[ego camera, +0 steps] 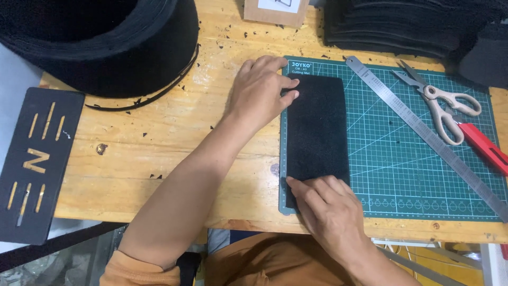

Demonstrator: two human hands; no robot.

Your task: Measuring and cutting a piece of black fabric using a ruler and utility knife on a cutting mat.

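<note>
Lying flat on the green mat [423,175], the black strip [316,132] runs with its long axis from 12 to 6 o'clock, hugging the mat's left edge, one short end at the far side and the other at the near edge. The left hand [259,92] rests open and flat at the strip's far left corner, fingers [288,83] spread and pressing the cloth, palm on the bench [159,137]. The right hand [330,209] is at the near end, fingers [299,188] extended and pressing the near left corner; it is not closed around anything.

At 3 o'clock from the strip a steel ruler [423,132] lies slantwise across the mat, from the far edge down toward the near right corner. Beyond it, at 2 o'clock, lie scissors [439,100] with pale handles, their tips pointing to the far left, and just beside them a red knife [484,145]. At 10 o'clock a big black roll [106,42] sits on the bench, with small black scraps scattered near it. At 9 o'clock, off the bench's left end, a black stencil [37,164] with cut slots. A dark stack [402,26] lies at 1 o'clock.
</note>
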